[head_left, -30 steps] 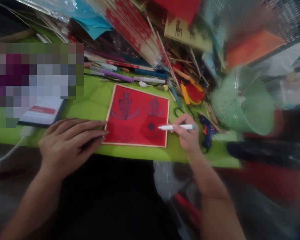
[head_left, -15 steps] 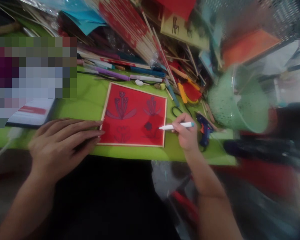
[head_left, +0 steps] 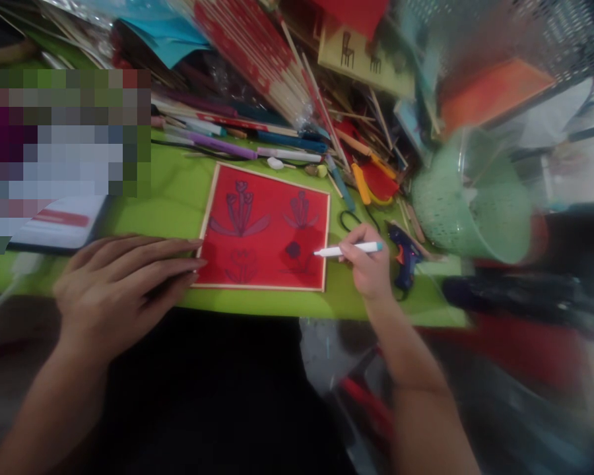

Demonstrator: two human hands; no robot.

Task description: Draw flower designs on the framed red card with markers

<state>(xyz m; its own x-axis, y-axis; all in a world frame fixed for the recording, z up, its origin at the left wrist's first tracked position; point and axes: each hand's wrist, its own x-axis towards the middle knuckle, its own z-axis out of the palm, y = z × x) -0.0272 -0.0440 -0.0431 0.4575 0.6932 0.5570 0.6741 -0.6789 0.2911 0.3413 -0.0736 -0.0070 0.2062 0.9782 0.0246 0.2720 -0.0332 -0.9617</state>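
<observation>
A red square panel (head_left: 272, 204) with a pale wooden frame lies on the lime-green table (head_left: 178, 198). Dark flower drawings cover it. My right hand (head_left: 369, 264) pinches a white pen with a teal end (head_left: 349, 249), its tip at the panel's lower right, beside a dark filled flower. My left hand (head_left: 121, 284) lies flat with fingers stretched out, fingertips touching the panel's left edge.
A blue glue gun (head_left: 404, 257) and black scissors (head_left: 356, 221) lie right of my right hand. Pens, sticks and a bundle of red-and-tan sticks (head_left: 257, 59) crowd the back. A green speckled bucket (head_left: 470, 204) stands at right. A white card (head_left: 62, 221) lies at left.
The view shifted slightly left over the second. My right hand keeps the pen tip near the dark flower with small movements. My left hand stays flat at the panel's edge.
</observation>
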